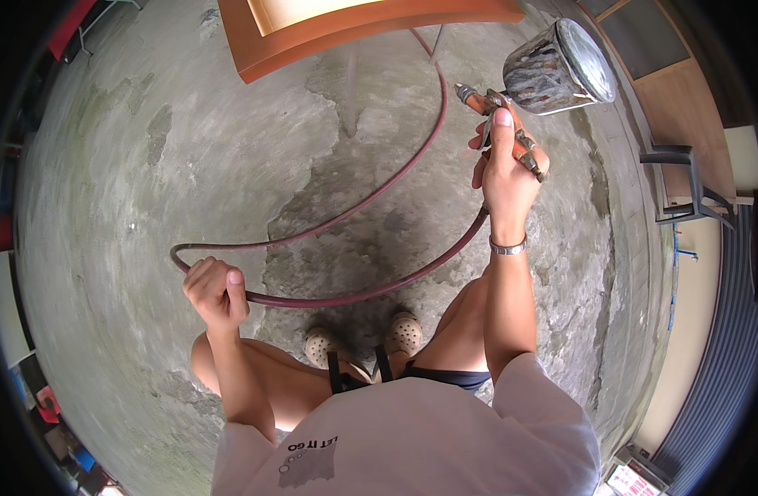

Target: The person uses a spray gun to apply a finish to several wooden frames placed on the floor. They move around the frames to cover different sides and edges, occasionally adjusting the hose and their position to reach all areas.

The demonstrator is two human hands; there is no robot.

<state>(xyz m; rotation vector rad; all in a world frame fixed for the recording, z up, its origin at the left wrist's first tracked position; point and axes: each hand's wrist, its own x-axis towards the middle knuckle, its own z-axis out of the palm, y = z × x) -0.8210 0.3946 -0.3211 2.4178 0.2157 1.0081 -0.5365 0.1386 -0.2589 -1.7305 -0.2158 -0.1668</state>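
Observation:
My right hand [510, 169] is wrapped round an orange spray gun [521, 147], its metal nozzle pointing up and left. A round metal cup [553, 70], streaked with grey and white paint, is at the gun's far right side; the joint between them is partly hidden. A dark red hose [379, 291] runs from below my right hand across to my left hand [218, 291], whose fingers are closed round it. From there the hose loops back along the floor toward an orange-brown framed panel [379, 25] at the far edge.
Worn concrete floor [189, 165] with cracks and dark patches lies all round. On the right stand a dark chair [689, 186], a wooden cabinet [681, 116] and a ribbed shutter [714, 347]. My clogs [404, 332] are near the hose.

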